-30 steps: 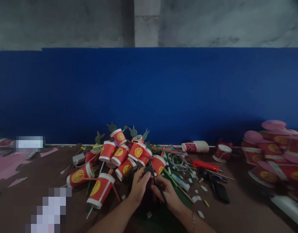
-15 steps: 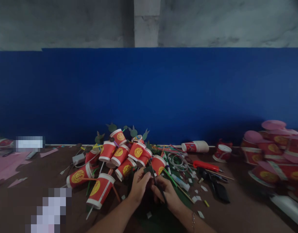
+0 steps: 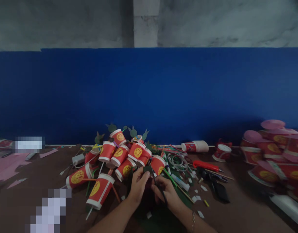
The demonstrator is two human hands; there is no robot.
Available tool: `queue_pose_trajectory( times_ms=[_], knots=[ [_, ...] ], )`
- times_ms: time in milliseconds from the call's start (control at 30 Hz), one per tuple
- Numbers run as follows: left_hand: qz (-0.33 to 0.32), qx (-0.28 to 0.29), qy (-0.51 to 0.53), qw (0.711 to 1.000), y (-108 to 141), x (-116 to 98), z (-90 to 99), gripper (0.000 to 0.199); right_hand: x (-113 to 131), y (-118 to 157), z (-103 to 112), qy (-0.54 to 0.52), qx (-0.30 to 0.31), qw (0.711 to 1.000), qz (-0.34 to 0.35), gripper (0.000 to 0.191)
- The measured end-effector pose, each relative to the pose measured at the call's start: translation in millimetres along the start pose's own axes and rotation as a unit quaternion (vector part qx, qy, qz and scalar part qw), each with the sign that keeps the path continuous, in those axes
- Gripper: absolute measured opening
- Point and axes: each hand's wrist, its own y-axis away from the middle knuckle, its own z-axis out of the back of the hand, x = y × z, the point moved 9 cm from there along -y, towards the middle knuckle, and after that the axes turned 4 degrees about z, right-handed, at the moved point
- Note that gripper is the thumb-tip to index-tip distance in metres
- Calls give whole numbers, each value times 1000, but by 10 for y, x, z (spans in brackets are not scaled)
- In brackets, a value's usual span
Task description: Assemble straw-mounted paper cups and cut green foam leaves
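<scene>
My left hand (image 3: 138, 186) pinches a piece of dark green paper (image 3: 147, 169) between thumb and fingers. In my right hand (image 3: 165, 190) is a pair of dark scissors (image 3: 153, 172), its blades pointing up beside the paper; whether they touch it I cannot tell. Just beyond my hands lies a heap of red paper cups (image 3: 138, 152) with yellow emblems, some with sticks or straws in them. Dark green paper cut-outs (image 3: 133, 132) with pointed ears stand at the back of the heap. Below my hands, darker green paper (image 3: 149, 223) lies on the table.
Right of my hands are a coil of white cable (image 3: 178, 161), a red-handled tool (image 3: 206, 166), a black object (image 3: 221, 191) and paper scraps (image 3: 200, 214). Red cups with pink discs (image 3: 272, 124) pile up at far right. Pink paper (image 3: 8, 166) lies left. A blue wall panel (image 3: 149, 94) rises behind.
My hands stay in nearly the same place. The scissors and the green paper between my fingers have shifted only slightly; the things on the table look the same.
</scene>
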Motion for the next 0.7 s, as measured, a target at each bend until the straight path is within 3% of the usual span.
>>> queue_pose_trajectory(
  times_ms=[467,700],
  knots=[
    [-9,-2,23,1000,-16,43,40,25,18,13,-2,21,-4,1000,-7,37],
    [7,-39,44,998,-8,99,93,31,54,16,-17,18,-2,1000,-6,36]
  ],
)
